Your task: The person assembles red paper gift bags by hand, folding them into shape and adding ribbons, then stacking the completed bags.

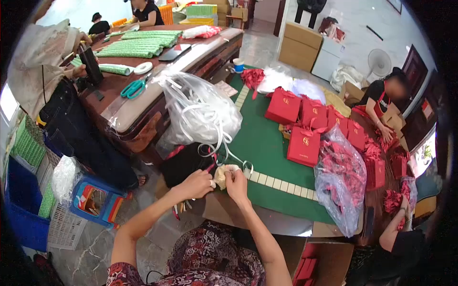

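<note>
My left hand (pixel 196 185) and my right hand (pixel 235 185) meet at the near edge of the green mat (pixel 272 143). Between them is a small, crumpled cream cloth bundle (pixel 220 176); its exact kind I cannot make out. My right fingers pinch its right side, and my left fingers are closed against its left side. White ribbon (pixel 222 128) trails from a clear plastic bag (pixel 183 107) down to a loop beside my right hand. Just right of that hand starts a row of cream cards (pixel 281 185) on the mat. A black cloth (pixel 183 164) lies behind my left hand.
Red gift bags (pixel 304 145) stand on the mat, with a plastic bag of red ribbons (pixel 339 176) beside them. Co-workers sit on the right; one person stands at left by a table with teal scissors (pixel 133 89) and green rolls (pixel 136 47). A blue stool (pixel 95 200) is at lower left.
</note>
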`<state>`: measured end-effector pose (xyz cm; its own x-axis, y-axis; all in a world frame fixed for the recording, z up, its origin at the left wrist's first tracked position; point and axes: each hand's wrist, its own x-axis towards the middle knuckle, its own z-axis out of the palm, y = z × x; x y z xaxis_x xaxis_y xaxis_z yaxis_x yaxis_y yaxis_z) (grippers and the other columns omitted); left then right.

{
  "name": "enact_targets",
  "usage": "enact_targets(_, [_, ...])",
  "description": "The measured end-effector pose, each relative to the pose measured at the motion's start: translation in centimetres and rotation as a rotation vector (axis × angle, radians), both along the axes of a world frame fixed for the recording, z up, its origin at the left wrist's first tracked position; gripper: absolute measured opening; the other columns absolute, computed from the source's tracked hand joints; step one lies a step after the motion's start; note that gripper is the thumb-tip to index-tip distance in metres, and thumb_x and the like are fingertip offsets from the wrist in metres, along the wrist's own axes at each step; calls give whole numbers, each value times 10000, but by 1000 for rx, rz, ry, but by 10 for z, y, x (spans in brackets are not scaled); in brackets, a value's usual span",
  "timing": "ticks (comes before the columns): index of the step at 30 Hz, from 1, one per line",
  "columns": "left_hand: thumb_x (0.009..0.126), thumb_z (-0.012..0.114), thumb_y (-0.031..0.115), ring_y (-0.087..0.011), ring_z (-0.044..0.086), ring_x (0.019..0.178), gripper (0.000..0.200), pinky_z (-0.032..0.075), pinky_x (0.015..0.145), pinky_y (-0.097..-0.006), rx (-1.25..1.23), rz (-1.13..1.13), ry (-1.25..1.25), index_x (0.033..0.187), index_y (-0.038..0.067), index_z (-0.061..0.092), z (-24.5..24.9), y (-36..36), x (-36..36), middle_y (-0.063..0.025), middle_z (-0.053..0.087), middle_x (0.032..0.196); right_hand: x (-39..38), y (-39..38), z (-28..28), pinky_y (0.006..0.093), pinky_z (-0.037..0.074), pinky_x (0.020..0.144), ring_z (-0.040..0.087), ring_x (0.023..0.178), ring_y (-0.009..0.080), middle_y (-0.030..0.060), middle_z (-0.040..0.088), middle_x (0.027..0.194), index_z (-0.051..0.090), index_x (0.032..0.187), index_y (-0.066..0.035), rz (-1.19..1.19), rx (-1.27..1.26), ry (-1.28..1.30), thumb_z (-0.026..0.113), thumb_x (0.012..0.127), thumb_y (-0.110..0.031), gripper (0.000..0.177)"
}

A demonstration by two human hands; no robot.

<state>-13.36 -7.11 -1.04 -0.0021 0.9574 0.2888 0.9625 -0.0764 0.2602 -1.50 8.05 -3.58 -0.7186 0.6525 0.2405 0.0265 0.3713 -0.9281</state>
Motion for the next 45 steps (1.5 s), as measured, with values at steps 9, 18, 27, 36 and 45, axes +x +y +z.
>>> enact_targets(9, [772, 693, 64, -312, 590, 870, 200, 469, 767, -408, 250, 120, -194, 964, 69, 635, 34, 25, -11, -99, 620, 909, -51, 10, -7, 397, 527, 707, 691, 793, 325, 165, 703, 864, 720, 1027, -87, -21, 237, -172, 618, 861, -154, 206])
enact_targets(18, [840, 666, 199, -314, 567, 843, 207, 431, 770, -427, 85, 196, -21, 994, 63, 641, -2, 36, -1, -115, 614, 925, -11, 36, 31, 387, 502, 649, 642, 720, 292, 113, 637, 846, 660, 1025, -32, -214, 412, -8, 658, 881, -111, 164])
enact_targets(27, [784, 751, 237, -310, 604, 868, 225, 491, 757, -410, 290, 207, -123, 928, 86, 665, 40, 35, -14, -108, 631, 931, -37, 45, 12, 443, 525, 719, 618, 896, 383, 191, 519, 1060, 580, 1156, 25, -151, 528, -419, 749, 753, -566, 735])
enact_targets(36, [865, 707, 255, -272, 683, 725, 329, 541, 681, -342, 225, 548, -891, 1026, -24, 640, 11, 64, -63, -152, 700, 871, -67, 44, 49, 428, 496, 704, 632, 779, 369, 170, 637, 843, 703, 961, -33, 86, 480, -47, 654, 852, -155, 172])
enact_targets(45, [878, 708, 326, -245, 668, 633, 487, 535, 609, -374, 364, 712, -474, 1156, -47, 563, 85, 65, -70, -152, 667, 740, -104, 48, 118, 393, 495, 687, 642, 764, 334, 178, 638, 856, 671, 986, -12, 281, 600, 126, 660, 836, -77, 164])
